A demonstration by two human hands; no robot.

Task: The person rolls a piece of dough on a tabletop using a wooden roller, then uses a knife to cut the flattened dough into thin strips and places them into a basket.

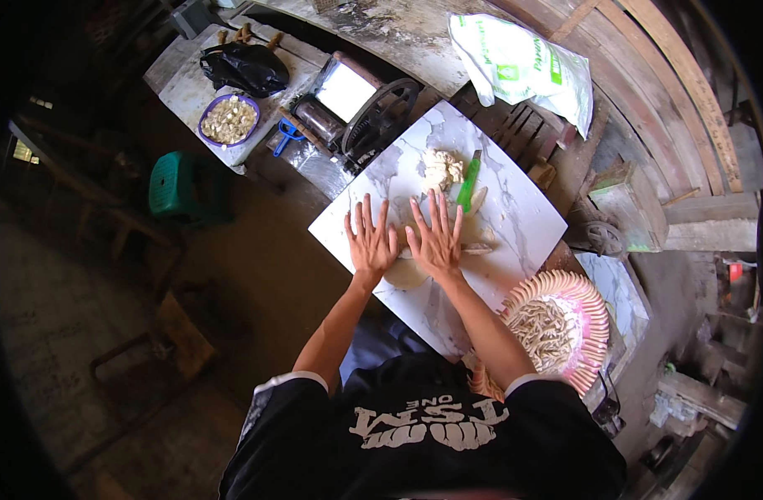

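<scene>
Both hands (405, 240) flat, dough strip (406, 272) mostly hidden beneath.

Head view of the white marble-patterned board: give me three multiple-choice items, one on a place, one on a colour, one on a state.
1. Where is the green-handled knife?
A. On the white marble-patterned board
B. In the pink ribbed basket
C. On the green plastic stool

2. What colour is the rim of the round bowl of pale pieces?
A. Red
B. Purple
C. Yellow

3. How are the hands?
A. Fists
B. Gripping the knife
C. Flat, fingers spread

Answers: 1 A, it lies beside the lump of pale dough. 2 B, the rim is purple. 3 C, left hand and right hand press flat on a dough strip.
</scene>
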